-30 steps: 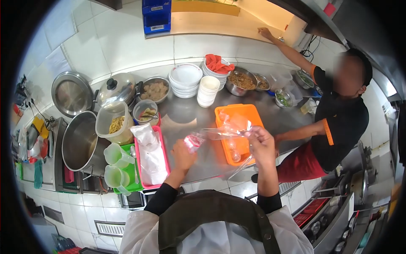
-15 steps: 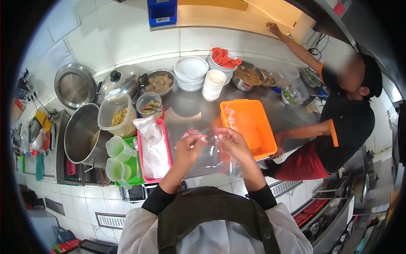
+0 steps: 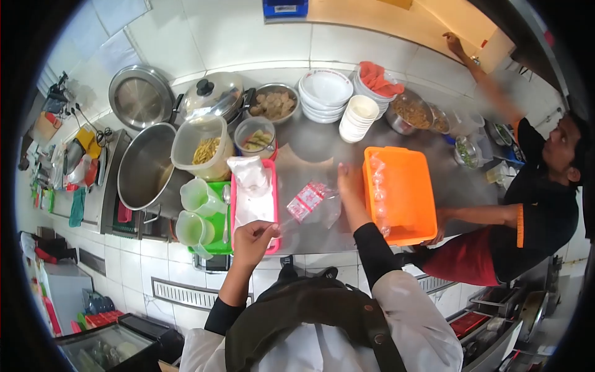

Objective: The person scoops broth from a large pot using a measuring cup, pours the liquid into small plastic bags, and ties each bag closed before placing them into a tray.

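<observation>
My left hand [image 3: 254,242] is closed, thumb against fingers, in front of the pink tray [image 3: 273,204]. It pinches the edge of a clear plastic bag [image 3: 328,214], which is hard to see against the steel. A red-and-white packet [image 3: 308,201] lies on the counter between my hands, with the clear plastic around it. My right hand [image 3: 351,186] is beside the left wall of the orange bin [image 3: 403,192], fingers extended and slightly blurred, with nothing visible in it. Clear plastic wrapping [image 3: 379,192] lies along the bin's left side.
White bowls [image 3: 322,93] and stacked cups [image 3: 358,118] stand behind. To the left are a large pot [image 3: 145,167], a tub of yellow food [image 3: 201,149] and green jugs [image 3: 201,197] on a green tray. A co-worker [image 3: 533,204] stands right, one hand near the bin.
My hands have moved apart, left toward the pink tray and right toward the orange bin. The red-and-white packet is now in full view on the counter. The camera view has shifted.
</observation>
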